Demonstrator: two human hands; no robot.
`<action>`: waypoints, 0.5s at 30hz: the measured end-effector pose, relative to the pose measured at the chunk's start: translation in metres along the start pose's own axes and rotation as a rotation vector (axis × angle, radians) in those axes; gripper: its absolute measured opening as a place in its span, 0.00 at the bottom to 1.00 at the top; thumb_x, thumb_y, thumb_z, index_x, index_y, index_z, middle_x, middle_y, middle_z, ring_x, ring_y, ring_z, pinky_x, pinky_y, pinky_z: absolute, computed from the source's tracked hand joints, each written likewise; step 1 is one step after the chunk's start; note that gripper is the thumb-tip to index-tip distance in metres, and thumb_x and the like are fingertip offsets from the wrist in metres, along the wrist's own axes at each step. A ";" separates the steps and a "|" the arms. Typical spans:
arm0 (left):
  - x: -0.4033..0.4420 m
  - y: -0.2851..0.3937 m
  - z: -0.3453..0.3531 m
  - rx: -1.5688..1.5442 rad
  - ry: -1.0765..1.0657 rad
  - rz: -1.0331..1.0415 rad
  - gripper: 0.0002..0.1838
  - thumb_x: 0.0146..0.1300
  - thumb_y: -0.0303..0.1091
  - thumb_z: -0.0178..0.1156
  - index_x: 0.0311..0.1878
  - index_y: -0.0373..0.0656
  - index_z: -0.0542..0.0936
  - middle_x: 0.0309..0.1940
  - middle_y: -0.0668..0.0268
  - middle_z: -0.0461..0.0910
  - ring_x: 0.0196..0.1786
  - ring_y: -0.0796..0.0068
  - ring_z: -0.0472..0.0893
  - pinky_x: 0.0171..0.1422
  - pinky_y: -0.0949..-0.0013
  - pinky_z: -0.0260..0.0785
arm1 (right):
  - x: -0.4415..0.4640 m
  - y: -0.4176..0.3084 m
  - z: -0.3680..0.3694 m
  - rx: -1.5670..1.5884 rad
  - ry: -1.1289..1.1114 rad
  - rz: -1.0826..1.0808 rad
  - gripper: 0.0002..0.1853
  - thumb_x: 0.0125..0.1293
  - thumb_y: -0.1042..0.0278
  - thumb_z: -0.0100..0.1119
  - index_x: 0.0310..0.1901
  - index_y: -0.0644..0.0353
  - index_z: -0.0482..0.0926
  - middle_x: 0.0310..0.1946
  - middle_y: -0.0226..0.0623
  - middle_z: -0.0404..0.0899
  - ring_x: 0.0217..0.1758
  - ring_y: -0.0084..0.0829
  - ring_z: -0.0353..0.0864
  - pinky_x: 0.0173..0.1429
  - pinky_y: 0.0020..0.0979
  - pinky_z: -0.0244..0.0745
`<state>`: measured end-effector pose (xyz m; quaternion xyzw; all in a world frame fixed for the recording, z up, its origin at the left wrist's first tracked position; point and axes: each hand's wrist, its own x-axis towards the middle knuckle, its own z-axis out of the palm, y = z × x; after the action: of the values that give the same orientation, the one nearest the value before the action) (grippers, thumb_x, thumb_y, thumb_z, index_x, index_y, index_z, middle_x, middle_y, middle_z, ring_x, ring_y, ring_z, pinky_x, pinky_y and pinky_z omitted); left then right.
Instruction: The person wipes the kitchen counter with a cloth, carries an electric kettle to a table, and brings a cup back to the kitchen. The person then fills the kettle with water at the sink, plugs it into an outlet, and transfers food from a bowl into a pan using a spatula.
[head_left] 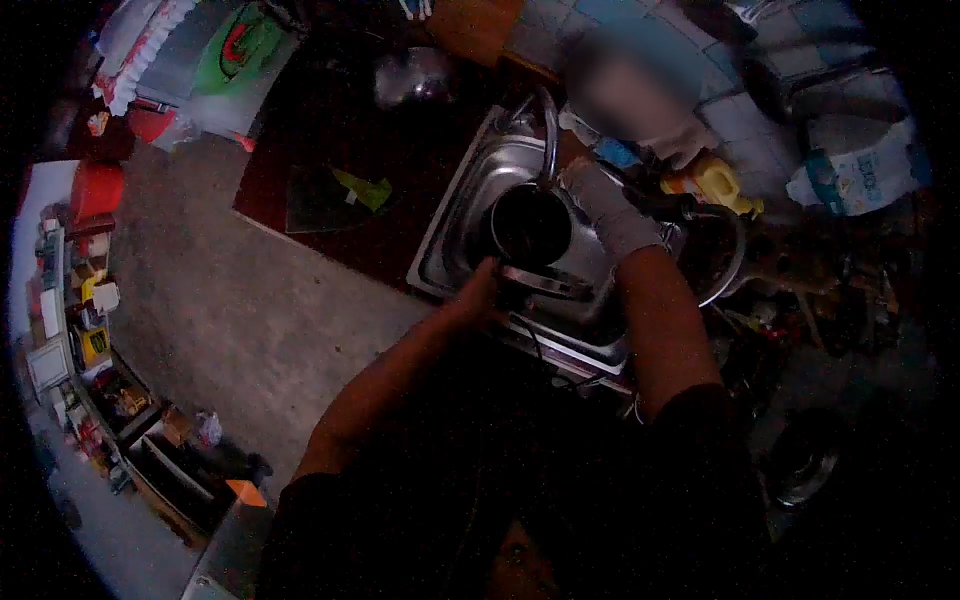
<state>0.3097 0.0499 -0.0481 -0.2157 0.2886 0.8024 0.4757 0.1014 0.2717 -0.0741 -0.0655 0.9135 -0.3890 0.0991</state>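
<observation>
A dark, round pot (531,226) is tilted inside the stainless steel sink (455,225), its opening facing up toward me. My left hand (484,288) grips it at its near left edge; the fingertips are partly hidden in shadow. A shiny curved metal band (545,282) runs just below the pot. My right hand (573,152) reaches to the back of the sink, beside the curved faucet (549,125). Its fingers are too dark to make out. A pale wrap or sleeve (612,210) covers my right wrist and forearm.
Left of the sink, a dark countertop (350,130) carries a shiny metal bowl (412,78) and a yellow-green item (365,190). A yellow bottle (715,183) and a white-and-teal bag (860,175) stand to the right. Shelves of goods (90,345) line the far left.
</observation>
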 end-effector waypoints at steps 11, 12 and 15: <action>0.010 -0.005 -0.005 0.047 0.049 0.027 0.33 0.62 0.59 0.42 0.58 0.38 0.66 0.51 0.55 0.73 0.50 0.59 0.75 0.54 0.55 0.67 | -0.038 0.045 0.001 0.136 -0.031 0.116 0.14 0.66 0.62 0.47 0.53 0.50 0.71 0.39 0.43 0.79 0.38 0.49 0.78 0.39 0.46 0.75; 0.011 -0.005 -0.005 0.058 0.058 0.034 0.34 0.62 0.59 0.42 0.58 0.37 0.66 0.51 0.55 0.73 0.50 0.59 0.75 0.55 0.55 0.66 | -0.039 0.045 0.001 0.148 -0.028 0.117 0.14 0.66 0.62 0.47 0.53 0.50 0.71 0.39 0.44 0.79 0.38 0.49 0.78 0.39 0.46 0.75; 0.016 -0.007 -0.008 0.184 0.100 0.103 0.34 0.62 0.59 0.41 0.58 0.37 0.66 0.52 0.55 0.73 0.51 0.59 0.74 0.56 0.56 0.66 | -0.041 0.046 0.004 0.187 -0.014 0.122 0.15 0.66 0.62 0.47 0.53 0.50 0.71 0.39 0.44 0.78 0.38 0.49 0.78 0.39 0.47 0.75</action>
<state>0.3099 0.0574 -0.0655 -0.1958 0.3950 0.7842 0.4366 0.1407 0.3082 -0.1045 -0.0029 0.8749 -0.4652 0.1348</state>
